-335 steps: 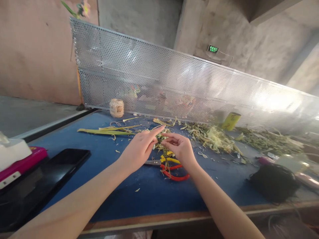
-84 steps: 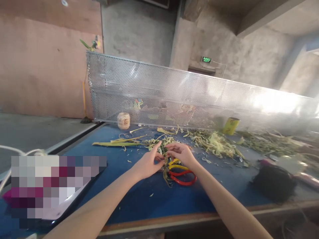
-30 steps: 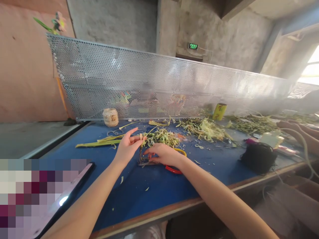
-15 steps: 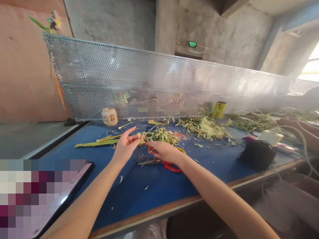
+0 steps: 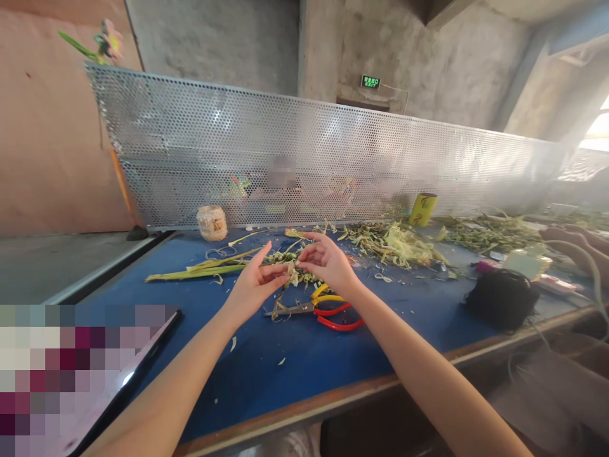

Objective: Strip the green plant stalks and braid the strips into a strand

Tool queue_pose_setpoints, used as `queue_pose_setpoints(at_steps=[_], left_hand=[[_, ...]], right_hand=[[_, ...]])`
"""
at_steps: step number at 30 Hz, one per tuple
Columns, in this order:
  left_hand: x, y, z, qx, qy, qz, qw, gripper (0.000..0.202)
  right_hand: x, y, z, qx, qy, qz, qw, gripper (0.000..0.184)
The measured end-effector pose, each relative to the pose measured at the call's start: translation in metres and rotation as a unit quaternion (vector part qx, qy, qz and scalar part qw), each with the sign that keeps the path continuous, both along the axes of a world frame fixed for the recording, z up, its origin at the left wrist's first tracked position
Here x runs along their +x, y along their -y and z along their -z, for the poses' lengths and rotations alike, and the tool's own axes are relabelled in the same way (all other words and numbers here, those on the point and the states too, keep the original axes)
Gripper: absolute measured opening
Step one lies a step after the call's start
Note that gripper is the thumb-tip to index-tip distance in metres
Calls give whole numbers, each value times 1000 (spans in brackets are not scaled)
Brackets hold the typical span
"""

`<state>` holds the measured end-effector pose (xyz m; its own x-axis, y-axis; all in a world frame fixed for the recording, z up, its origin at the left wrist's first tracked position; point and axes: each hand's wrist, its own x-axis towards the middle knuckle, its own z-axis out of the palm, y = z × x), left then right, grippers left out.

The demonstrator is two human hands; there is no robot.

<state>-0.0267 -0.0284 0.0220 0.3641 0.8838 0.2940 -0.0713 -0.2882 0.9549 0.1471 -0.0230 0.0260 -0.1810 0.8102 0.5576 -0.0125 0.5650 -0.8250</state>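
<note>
Head view: left hand (image 5: 254, 289), right hand (image 5: 326, 260), grips pinched on thin pale-green leaf strip (image 5: 291, 274) above red-handled steel scissors (image 5: 333, 312). Judged light, limp, tearable; hold near ends.

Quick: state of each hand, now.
Left hand: closed, pinching a leaf strip.
Right hand: closed, pinching the same leaf strip.

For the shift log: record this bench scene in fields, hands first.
left hand: fingers pinch a leaf strip
right hand: fingers pinch the same strip, held above the table
under the hands: scissors, red and yellow handles, lying on the blue table
left side: long green leaves; twine spool behind them
right side: trimmings pile, yellow can, black bundle
far right: another person's hand
back: perforated metal screen
</note>
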Motion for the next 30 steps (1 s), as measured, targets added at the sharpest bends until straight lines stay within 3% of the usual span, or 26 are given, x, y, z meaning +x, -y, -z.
queue_pose_setpoints(at_steps=[9,15,18,26,30], left_hand=[[-2,-1,-2,60,14,-53,997,78],[-2,1,0,105,-33,-51,993,68],[-1,0,5,139,-42,-31,989,74],[-1,1,8,245,-170,-79,951,65],[-1,7,3,283,-232,-59,929,61]], right_hand=[[-5,5,0,-55,14,-33,998,50],[-4,1,2,-49,-36,-24,998,71],[-4,2,1,-55,-41,-15,997,77],[-2,6,-2,-111,-1,-71,991,96],[2,8,-3,-164,27,-84,983,104]])
